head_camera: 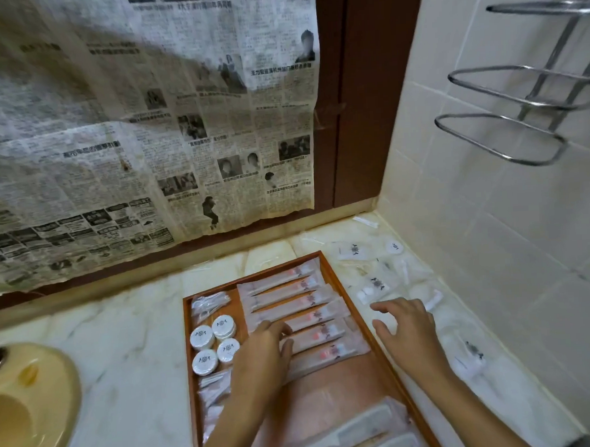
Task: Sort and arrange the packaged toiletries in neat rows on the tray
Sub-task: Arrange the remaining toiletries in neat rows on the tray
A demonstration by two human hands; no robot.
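Wooden tray [336, 275] lies under left hand [262, 356]; right hand [406, 330] beside it.

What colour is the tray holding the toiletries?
Reddish-brown wood, seen in the head view: the tray on the pale marble counter.

wooden tray [325, 262] on marble counter [129, 332]. right part: long sachets [290, 291] in a row, stacked front to back. left part: four round white tins [215, 341], clear packets above and below them. left hand [262, 353] rests fingers on the sachets. right hand [406, 326] hovers, fingers spread, past tray's right rim, over loose packets [374, 287]. newspaper [147, 128] covers the wall behind.
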